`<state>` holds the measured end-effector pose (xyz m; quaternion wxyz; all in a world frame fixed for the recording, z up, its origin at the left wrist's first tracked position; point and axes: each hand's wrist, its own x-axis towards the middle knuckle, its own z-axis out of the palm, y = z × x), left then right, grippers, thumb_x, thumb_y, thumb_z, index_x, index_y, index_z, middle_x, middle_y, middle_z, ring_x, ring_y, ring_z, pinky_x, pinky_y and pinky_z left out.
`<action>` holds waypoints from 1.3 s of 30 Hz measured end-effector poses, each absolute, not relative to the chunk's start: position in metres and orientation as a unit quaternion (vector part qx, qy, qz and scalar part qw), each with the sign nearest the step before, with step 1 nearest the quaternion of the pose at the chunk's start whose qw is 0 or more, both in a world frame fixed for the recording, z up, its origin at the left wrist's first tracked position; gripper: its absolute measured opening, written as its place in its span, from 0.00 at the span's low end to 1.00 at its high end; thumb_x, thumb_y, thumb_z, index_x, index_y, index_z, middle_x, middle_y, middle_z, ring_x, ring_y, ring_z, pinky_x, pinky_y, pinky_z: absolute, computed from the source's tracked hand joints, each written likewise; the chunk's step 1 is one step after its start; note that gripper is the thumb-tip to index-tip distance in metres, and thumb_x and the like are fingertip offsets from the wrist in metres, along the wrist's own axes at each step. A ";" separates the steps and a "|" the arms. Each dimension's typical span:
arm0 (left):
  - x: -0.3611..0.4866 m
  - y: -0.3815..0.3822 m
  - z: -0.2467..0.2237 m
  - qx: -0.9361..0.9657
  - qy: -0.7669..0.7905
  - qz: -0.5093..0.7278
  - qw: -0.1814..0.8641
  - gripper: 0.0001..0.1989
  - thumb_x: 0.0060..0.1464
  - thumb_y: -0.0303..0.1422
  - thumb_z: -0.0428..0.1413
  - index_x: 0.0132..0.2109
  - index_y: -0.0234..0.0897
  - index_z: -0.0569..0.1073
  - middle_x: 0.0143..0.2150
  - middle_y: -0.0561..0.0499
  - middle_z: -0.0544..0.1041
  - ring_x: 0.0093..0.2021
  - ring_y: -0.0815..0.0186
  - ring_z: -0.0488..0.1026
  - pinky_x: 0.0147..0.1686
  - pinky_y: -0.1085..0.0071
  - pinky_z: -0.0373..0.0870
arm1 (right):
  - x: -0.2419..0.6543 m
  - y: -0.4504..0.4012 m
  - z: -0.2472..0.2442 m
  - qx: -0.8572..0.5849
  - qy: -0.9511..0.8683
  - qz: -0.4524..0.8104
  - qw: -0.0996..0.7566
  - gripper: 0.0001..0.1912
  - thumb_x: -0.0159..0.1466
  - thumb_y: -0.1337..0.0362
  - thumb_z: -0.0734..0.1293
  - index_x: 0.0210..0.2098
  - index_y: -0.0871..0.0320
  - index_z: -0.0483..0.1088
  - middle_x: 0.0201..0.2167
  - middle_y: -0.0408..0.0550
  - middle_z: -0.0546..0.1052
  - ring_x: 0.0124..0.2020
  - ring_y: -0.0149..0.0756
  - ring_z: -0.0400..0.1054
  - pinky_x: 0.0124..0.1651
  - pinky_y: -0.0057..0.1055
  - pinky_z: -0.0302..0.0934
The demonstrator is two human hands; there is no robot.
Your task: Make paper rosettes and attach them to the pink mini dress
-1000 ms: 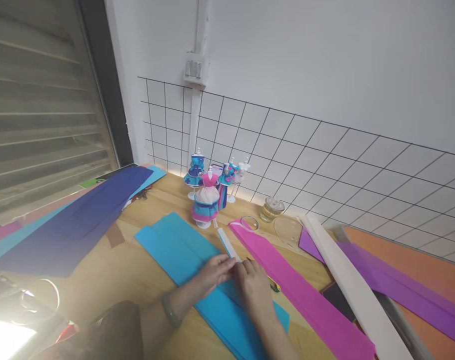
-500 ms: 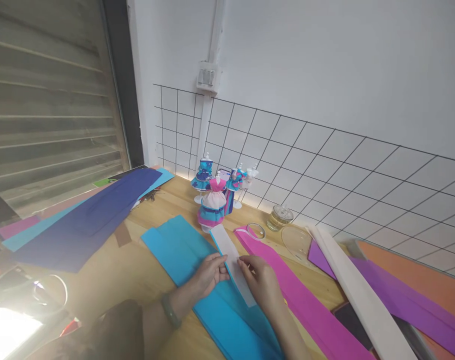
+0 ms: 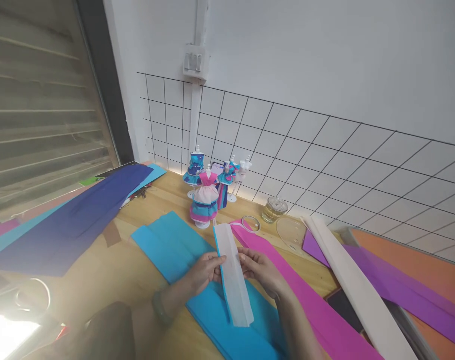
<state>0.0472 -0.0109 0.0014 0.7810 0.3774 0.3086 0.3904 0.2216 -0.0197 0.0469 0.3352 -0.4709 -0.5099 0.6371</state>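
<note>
From here I see the left hand (image 3: 205,274) at lower centre of the frame, thumb and fingers closed on the left edge of a white strip (image 3: 235,285) with a blue border. The right hand (image 3: 264,272) pinches its right edge. The strip slants over blue paper (image 3: 171,242) on the worktop (image 3: 167,192); pink paper (image 3: 310,305) lies to the lower right, small dresses (image 3: 205,196) stand near mid-frame.

The white strip (image 3: 235,287) hides fingertips of the left hand (image 3: 205,272). The near edge cuts off the blue paper (image 3: 212,310) and pink paper (image 3: 315,306); right, cream paper (image 3: 357,285) covers a dark object (image 3: 343,307), too hidden to identify.
</note>
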 end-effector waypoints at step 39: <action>0.050 -0.012 0.003 0.431 0.333 0.376 0.750 0.19 0.43 0.41 0.57 0.34 0.27 0.72 0.29 0.44 0.75 0.25 0.68 0.71 0.25 0.73 0.67 | 0.219 -0.019 0.044 -0.505 -0.534 0.573 0.364 0.20 0.51 0.47 0.64 0.26 0.60 0.67 0.20 0.42 0.69 0.20 0.28 0.61 0.24 0.25 0.53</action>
